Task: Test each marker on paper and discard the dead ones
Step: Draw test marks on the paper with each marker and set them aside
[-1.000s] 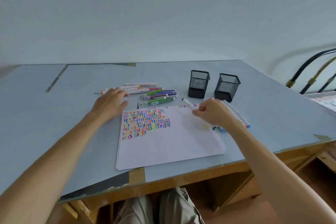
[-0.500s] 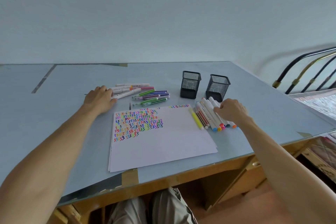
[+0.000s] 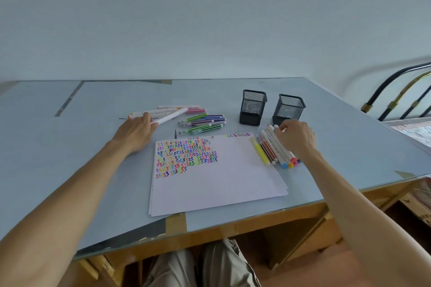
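A white paper stack (image 3: 217,184) lies in front of me, its top left covered with coloured zigzag test marks. My left hand (image 3: 136,131) grips a white marker (image 3: 171,116) at the left pile of markers (image 3: 205,121). A row of markers (image 3: 271,149) lies side by side along the paper's right edge. My right hand (image 3: 296,136) rests on the far end of that row, fingers curled over the marker tips. Whether it pinches one I cannot tell.
Two black mesh pen cups (image 3: 253,107) (image 3: 288,108) stand behind the right-hand row. The blue-grey table (image 3: 70,158) ends in a glass front edge. A metal bed frame (image 3: 401,93) stands to the far right. My knees show under the table.
My right hand moved from the paper's top edge to the marker row on the right. My left hand closed on a white marker and tilted its far end up off the left pile.
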